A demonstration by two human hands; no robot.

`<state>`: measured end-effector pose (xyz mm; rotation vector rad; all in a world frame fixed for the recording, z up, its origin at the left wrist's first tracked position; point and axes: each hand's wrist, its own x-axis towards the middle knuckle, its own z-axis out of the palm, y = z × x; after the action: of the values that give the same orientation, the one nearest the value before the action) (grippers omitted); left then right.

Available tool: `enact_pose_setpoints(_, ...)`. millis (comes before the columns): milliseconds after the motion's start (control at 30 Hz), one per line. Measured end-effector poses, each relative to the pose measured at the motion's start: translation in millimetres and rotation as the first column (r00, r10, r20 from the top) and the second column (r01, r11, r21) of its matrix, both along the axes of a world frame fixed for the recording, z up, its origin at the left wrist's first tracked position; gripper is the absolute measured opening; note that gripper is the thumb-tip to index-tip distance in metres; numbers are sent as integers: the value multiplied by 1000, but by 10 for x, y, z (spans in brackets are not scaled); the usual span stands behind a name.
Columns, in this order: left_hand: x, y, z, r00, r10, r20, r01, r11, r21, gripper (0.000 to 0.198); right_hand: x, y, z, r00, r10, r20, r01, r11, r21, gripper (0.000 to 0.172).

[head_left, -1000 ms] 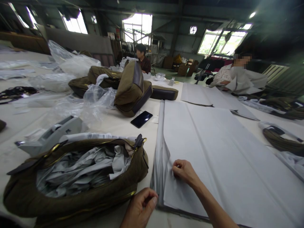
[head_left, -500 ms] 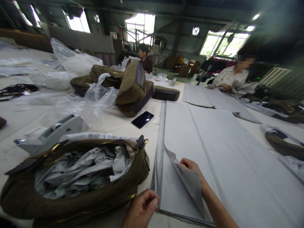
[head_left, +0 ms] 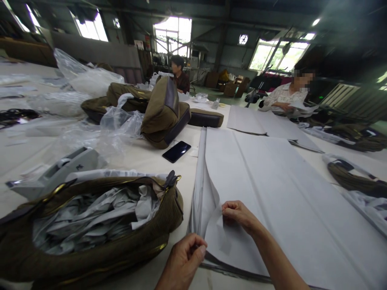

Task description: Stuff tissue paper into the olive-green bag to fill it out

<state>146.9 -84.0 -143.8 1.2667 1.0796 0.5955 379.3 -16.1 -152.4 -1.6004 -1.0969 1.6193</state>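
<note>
Grey tissue paper stack (head_left: 272,193), flat on white bench (head_left: 145,161), right of olive bag (head_left: 90,241) stuffed with crumpled paper. Right hand (head_left: 238,215): grip pinched on the top sheet's lifted left edge. Left hand (head_left: 183,262): loosely curled at the stack's near corner, fingers closed on nothing visible.

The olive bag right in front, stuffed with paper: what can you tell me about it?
The olive bag lies on its side on the white table, its mouth open toward the camera. It looks like coarse woven fabric with gold-coloured zipper trim and a dark zipper pull at the right end. Crumpled grey tissue paper fills it to the brim. A grey tape dispenser stands just behind it. Neither hand touches it; the left hand is nearest.
</note>
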Motion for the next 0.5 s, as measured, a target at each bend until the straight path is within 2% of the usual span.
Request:
enact_pose_setpoints(100, 156, 138, 36, 987, 144, -65, -137, 985, 102, 42, 5, -8, -9, 999, 3, -32, -3, 1000, 2, 14)
enact_pose_setpoints(167, 301, 275, 41, 980, 167, -103, -153, 979, 137, 52, 5, -21, -12, 999, 5, -45, -4, 1000, 6, 15)
enact_pose_setpoints(233, 425, 404, 9, 983, 137, -120, -122, 985, 125, 52, 8, -34, -14, 998, 3, -57, -3, 1000, 13, 16)
enact_pose_setpoints(333, 505, 504, -109, 994, 59, -88, -54, 997, 56, 37, 24, -49, -27, 997, -7, -73, 9, 1000, 23, 18)
enact_pose_setpoints(500, 424, 460, -316, 997, 23, -72, -30, 994, -108, 34, 40, -59, -57, 997, -35, -72, 36, 999, 18, 20)
